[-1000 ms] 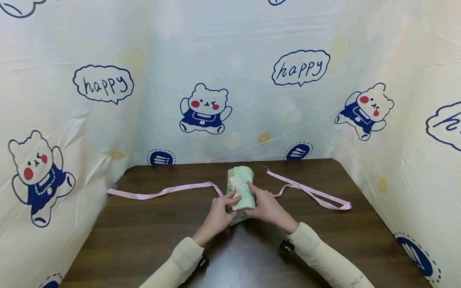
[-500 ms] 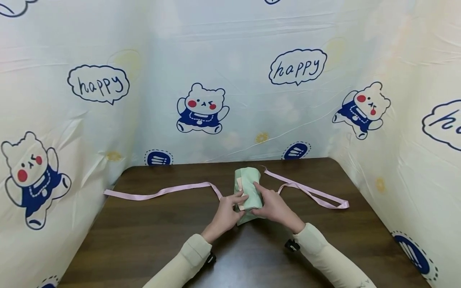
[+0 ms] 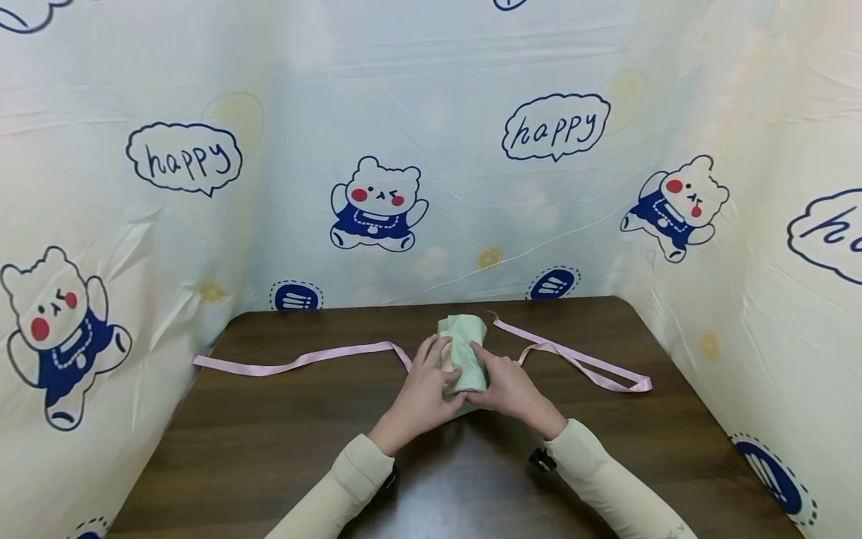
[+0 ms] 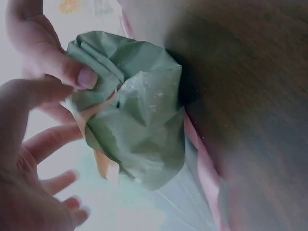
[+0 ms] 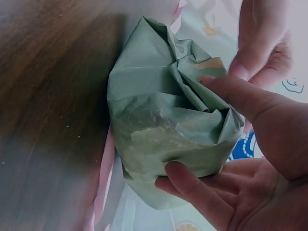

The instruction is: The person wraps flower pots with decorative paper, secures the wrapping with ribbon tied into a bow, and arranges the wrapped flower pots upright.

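A bundle wrapped in pale green paper (image 3: 469, 352) lies on the table, its near end crumpled into folds. My left hand (image 3: 419, 395) holds it from the left, fingers reaching over its upper side and thumb at the near end. On the right, my right hand (image 3: 510, 388) grips the bundle, its thumb against the folded end and its other fingers along the side, as the right wrist view shows. A tan strip (image 4: 107, 166) pokes out from the paper folds beside the left fingers. Pink ribbon (image 3: 289, 365) passes by the bundle and runs out to both sides.
The dark wooden table (image 3: 269, 449) is enclosed by a pale printed curtain (image 3: 458, 112) at the back and sides. To the right, the ribbon's other length (image 3: 579, 358) doubles back in a loop. Its left end reaches the table's left edge.
The bundle has shifted a little to the right, with both hands on it. My left fingers have slid forward over its left side and now cover more of the tan strip.
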### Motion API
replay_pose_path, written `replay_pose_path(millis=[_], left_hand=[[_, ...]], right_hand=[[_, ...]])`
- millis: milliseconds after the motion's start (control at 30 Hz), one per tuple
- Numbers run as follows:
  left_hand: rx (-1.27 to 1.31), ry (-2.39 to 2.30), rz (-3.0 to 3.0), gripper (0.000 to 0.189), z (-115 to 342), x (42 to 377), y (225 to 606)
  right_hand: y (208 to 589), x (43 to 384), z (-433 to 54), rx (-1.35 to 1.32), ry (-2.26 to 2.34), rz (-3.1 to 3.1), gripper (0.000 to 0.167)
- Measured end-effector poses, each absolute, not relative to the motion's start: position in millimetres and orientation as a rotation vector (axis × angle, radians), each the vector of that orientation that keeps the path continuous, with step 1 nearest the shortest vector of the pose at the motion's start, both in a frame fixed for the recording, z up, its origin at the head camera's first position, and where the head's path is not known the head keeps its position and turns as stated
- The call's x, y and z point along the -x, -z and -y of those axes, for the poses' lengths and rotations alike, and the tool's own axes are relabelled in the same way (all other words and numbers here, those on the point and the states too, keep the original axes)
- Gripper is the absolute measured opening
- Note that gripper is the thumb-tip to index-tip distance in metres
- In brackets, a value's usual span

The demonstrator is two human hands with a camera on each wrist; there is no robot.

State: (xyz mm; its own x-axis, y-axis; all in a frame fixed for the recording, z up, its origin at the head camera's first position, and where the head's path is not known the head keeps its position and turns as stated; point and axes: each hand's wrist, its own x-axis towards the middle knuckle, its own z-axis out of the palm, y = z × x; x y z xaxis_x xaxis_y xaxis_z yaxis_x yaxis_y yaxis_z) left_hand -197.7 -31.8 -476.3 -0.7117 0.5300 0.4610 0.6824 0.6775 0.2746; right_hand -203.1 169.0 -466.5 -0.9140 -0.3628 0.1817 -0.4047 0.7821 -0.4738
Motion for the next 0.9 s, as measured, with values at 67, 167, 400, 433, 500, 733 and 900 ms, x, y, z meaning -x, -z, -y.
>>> replay_pose_path(millis=[67, 167, 400, 433, 500, 733, 900], left_hand=[[0.988, 0.513, 2.506, 0.024, 29.9, 196.9, 476.6], [1.072, 0.517, 2.494, 0.019, 28.2, 196.2, 478.3], [1.168, 0.779, 2.568, 0.021, 29.2, 201.7, 481.6], [1.165, 0.797, 2.568, 0.024, 30.7, 202.0, 481.5], [1.165, 0.857, 2.571, 0.030, 34.1, 201.8, 481.4], [1.177, 0.838, 2.614, 0.040, 37.8, 198.8, 484.0], [1.158, 0.798, 2.625, 0.038, 36.8, 196.4, 485.7]], right_hand=[[467.2, 202.6, -169.2, -0.626, -0.781, 2.884, 0.094], [467.7, 201.6, -170.0, -0.631, -0.783, 2.882, 0.094], [465.6, 201.6, -178.0, -0.721, -0.877, 2.910, 0.099], [465.6, 202.9, -180.4, -0.752, -0.932, 2.910, 0.099], [464.6, 206.7, -186.8, -0.816, -1.089, 2.907, 0.098], [462.7, 230.9, -225.1, -0.710, -1.279, 2.872, 0.055], [475.5, 266.9, -268.7, -0.455, -1.085, 2.852, 0.032]])
